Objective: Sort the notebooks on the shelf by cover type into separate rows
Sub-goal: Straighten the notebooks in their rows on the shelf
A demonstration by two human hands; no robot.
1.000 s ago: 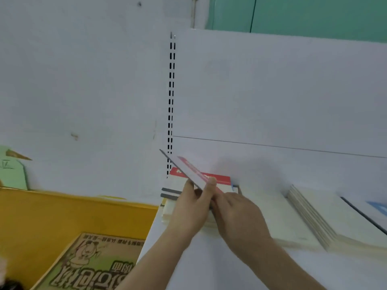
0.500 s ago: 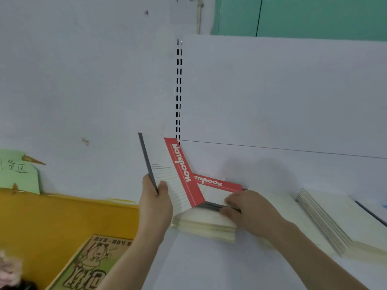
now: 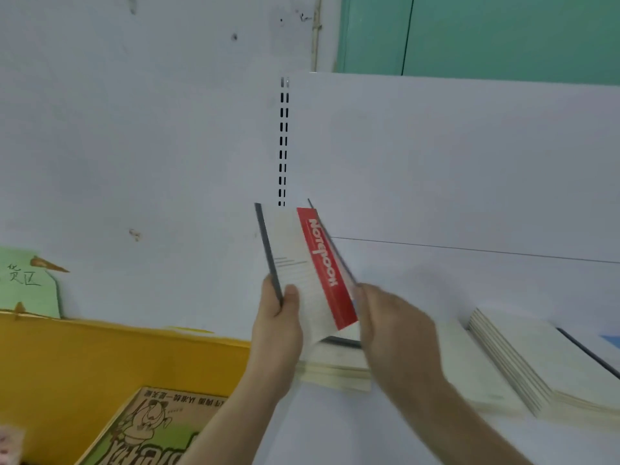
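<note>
At 9 o'clock in the view a green paper sign [image 3: 28, 283] is leaning on the wall [image 3: 134, 146], carrying handwritten Chinese characters that I am reading only partly. Below it, at 7 o'clock, a yellow bin [image 3: 100, 357] is holding a brown booklet [image 3: 157, 427] with a cartoon figure and large Chinese lettering lying upside down to the camera; the words are too skewed to make out.

At the centre the left hand [image 3: 276, 327] is pinching the dark spine of a notebook [image 3: 302, 273], thumb on the cover and fingers behind, holding it nearly upright above the shelf [image 3: 335, 431]. Its cover is pale with ruled lines and a red band printed "Notebook" in white, reading bottom to top. The right hand [image 3: 392, 327] is closing around the right edge of a 2nd thin notebook just behind the 1st; blur is hiding how firm that hold is.

Under both hands, at 6 o'clock, a low stack of cream notebooks [image 3: 335, 370] is lying flat. At 4 o'clock a fanned row of cream notebooks [image 3: 510, 364] is lying well apart, and a blue-printed cover [image 3: 610, 340] is showing at 3 o'clock.

The step looks like gathering the red-banded covers together. Doing it well probably means squaring both spines in the left hand before setting them down, keeping them clear of the cream stack so the 2 cover types are not mixing.
</note>
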